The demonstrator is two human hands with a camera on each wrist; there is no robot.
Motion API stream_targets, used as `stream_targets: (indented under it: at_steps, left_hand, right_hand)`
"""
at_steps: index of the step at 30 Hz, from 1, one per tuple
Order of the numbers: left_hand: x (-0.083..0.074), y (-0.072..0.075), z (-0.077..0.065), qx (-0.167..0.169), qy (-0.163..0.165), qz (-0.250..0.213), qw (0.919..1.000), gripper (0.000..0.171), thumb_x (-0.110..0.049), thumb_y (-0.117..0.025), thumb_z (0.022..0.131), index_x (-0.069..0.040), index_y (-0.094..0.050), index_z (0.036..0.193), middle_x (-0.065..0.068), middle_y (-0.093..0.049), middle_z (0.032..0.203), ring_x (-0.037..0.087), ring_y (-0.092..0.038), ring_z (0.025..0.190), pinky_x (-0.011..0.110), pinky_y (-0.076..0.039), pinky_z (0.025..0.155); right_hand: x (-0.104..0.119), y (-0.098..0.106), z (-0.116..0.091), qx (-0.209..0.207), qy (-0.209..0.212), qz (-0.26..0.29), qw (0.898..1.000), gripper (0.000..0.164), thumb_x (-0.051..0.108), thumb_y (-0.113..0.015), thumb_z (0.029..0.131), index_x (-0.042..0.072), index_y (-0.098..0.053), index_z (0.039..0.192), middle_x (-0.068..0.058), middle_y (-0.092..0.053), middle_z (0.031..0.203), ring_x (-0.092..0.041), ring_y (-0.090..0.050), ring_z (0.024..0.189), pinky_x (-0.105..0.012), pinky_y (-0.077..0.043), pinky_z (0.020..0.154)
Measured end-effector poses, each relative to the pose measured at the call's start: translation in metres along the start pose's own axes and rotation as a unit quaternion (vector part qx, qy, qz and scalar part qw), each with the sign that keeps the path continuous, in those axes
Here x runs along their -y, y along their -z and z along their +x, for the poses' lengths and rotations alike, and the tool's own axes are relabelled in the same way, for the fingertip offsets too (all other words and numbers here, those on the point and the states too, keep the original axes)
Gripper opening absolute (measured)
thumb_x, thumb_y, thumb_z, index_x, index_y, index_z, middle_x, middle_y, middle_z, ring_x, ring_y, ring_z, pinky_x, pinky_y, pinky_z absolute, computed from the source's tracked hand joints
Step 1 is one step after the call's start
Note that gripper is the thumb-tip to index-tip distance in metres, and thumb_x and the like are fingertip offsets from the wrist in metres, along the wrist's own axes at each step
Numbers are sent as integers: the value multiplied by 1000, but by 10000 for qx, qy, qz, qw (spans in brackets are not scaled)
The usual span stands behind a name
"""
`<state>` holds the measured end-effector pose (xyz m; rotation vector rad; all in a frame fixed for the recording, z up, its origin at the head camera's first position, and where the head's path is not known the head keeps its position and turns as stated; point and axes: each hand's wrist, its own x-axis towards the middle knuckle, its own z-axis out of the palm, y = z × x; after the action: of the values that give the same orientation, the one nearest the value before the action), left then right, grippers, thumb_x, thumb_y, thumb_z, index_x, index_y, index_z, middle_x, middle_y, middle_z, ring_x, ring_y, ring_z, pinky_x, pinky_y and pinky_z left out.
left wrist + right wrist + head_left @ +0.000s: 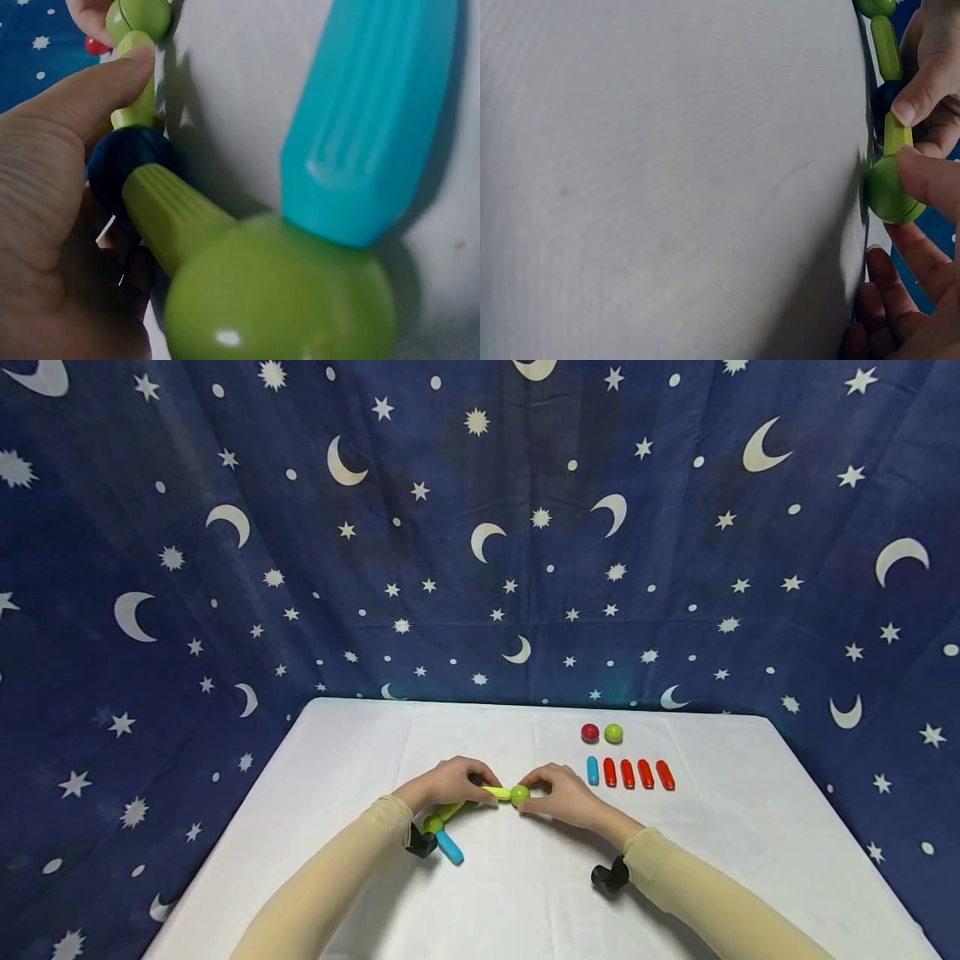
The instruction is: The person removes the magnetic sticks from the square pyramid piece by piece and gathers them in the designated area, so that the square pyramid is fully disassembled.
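Left hand [453,779] is pinching a ridged yellow-green plastic rod [497,793], right hand [567,796] the adjoining green ball [519,794], fingers closed to their widths; both pieces sitting well inside edges of white desk [750,810].

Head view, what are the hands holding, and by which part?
Left hand: yellow-green rod, by its shaft. Right hand: green ball at the rod's end, by its sides.

This looks like a curtained-off tabletop workspace: navy moon-and-star drapes [442,552] hang from nine o'clock through twelve to three around a white-clothed table [525,902].
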<state>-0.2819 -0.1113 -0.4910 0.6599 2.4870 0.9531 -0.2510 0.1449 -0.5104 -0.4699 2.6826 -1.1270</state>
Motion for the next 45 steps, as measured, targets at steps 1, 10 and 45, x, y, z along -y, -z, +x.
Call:
stream_targets:
  at_steps: [1, 10, 45]
  left_hand:
    - [0, 1, 0, 15, 13, -18, 10000, 16, -35, -84, 87, -33, -78, 101, -19, -69, 98, 8, -57, 94, 34, -45, 87]
    - [8, 3, 1, 223, -5, -440, 9988, 17, -28, -83, 88, -27, -77, 104, -11, -68, 99, 12, -56, 93, 32, -44, 86]
    - [9, 3, 2, 290, 102, -497, 9983, 14, -30, -83, 89, -28, -78, 102, -10, -69, 96, 12, -56, 88, 31, -44, 80]
  right_hand:
    - [-1, 0, 0, 8, -21, 43, 10000, 30, 41, -86, 83, 26, -76, 107, 11, -65, 107, -16, -53, 107, -48, -43, 98]
    - [-2, -1, 2, 42, -92, 127, 9999, 30, 40, -86, 82, 27, -77, 108, 11, -66, 106, -18, -53, 111, -52, -40, 101]
    - [-5, 0, 1, 202, -157, 13, 9997, 33, 47, -85, 81, 28, -77, 106, 11, -62, 103, -16, -47, 100, -40, -39, 87]
